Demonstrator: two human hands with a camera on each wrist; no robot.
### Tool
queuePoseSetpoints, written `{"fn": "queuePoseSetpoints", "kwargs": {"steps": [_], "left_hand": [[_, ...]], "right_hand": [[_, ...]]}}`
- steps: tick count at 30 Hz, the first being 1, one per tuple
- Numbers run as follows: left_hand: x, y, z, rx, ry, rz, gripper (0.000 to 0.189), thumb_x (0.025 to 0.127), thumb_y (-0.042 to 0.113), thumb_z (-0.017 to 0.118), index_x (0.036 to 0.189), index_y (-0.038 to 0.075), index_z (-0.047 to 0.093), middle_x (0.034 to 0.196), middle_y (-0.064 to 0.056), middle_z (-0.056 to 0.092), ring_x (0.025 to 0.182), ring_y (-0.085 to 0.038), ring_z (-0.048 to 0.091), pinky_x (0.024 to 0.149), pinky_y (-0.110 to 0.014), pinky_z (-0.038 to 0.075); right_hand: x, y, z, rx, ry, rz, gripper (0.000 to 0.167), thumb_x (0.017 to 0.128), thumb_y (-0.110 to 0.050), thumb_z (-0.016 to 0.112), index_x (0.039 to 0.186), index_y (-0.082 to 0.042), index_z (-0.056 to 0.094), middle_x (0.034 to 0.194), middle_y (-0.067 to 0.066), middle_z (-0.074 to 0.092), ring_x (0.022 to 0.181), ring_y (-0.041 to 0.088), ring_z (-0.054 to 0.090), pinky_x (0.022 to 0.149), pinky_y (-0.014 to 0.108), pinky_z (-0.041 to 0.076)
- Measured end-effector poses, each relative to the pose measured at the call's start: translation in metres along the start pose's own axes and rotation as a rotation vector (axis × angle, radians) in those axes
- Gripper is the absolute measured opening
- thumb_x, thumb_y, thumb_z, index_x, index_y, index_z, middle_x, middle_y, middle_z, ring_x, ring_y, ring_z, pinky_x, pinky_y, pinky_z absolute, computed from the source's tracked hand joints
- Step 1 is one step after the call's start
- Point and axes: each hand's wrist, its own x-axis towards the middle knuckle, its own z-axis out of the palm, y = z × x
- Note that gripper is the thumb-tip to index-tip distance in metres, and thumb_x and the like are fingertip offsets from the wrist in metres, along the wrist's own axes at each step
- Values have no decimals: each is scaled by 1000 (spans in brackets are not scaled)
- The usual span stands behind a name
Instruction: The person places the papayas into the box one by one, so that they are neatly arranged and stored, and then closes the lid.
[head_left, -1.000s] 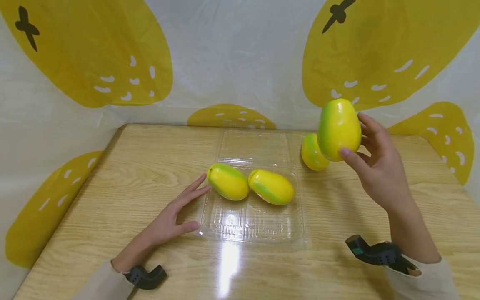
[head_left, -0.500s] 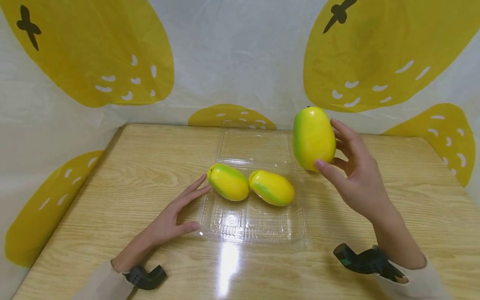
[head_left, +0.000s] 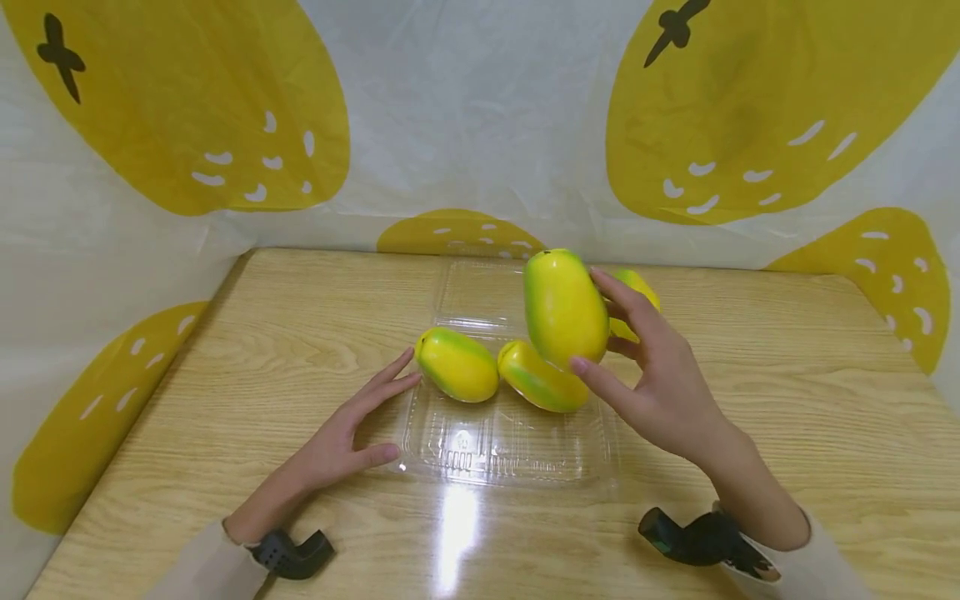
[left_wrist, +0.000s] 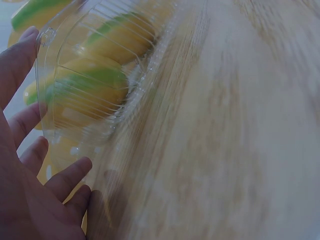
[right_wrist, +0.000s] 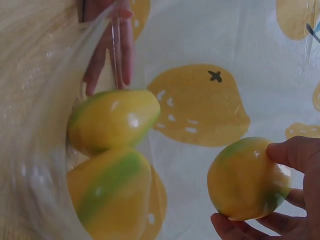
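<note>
My right hand (head_left: pixel 667 387) grips a yellow-green mango (head_left: pixel 564 308) between thumb and fingers, raised over the right part of a clear plastic clamshell box (head_left: pixel 502 467). Two more mangoes lie side by side in the box's far half: a left mango (head_left: pixel 456 367) and a right mango (head_left: pixel 534 385), which the held one partly covers. My left hand (head_left: pixel 337 437) rests by the box's left side, fingers spread and thumb at the near corner. In the left wrist view, its fingertips (left_wrist: pixel 31 35) meet the clear rim. The right wrist view shows the held mango (right_wrist: pixel 245 180) with the fingers around it.
Another mango (head_left: pixel 637 287) stands on the wooden table (head_left: pixel 787 358) right of the box, partly hidden behind my right hand. The box's open lid (head_left: pixel 480 292) lies flat toward the back. A fruit-printed sheet (head_left: pixel 480 108) hangs behind the table and along its left side.
My right hand has carried its mango left and down, from above the table's right side to over the box. The left hand and the two boxed mangoes have stayed put.
</note>
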Motion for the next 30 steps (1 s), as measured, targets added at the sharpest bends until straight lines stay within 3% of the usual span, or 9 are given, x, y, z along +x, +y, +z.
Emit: {"fn": "queuePoseSetpoints", "kwargs": {"steps": [11, 24, 30], "left_hand": [[-2, 0, 1, 3, 2, -4, 71, 86, 25, 69, 148, 12, 36, 159, -6, 12, 145, -30, 10, 103, -70, 11], [-2, -1, 0, 7, 5, 2, 72, 86, 26, 70, 147, 10, 37, 159, -7, 13, 145, -30, 10, 104, -69, 11], [1, 0, 0, 7, 2, 3, 71, 86, 28, 69, 147, 10, 37, 159, -6, 13, 145, -29, 10, 104, -67, 11]], "right_hand": [[-1, -9, 23, 43, -77, -97, 84, 75, 4, 76, 146, -6, 33, 144, 8, 41, 118, 26, 49, 79, 34, 55], [-5, -14, 52, 155, -155, -155, 78, 79, -3, 75, 145, -5, 33, 143, 11, 40, 124, 26, 46, 83, 30, 53], [-8, -14, 58, 158, -164, -149, 78, 80, -6, 74, 146, -7, 32, 144, 11, 39, 125, 27, 46, 82, 30, 53]]}}
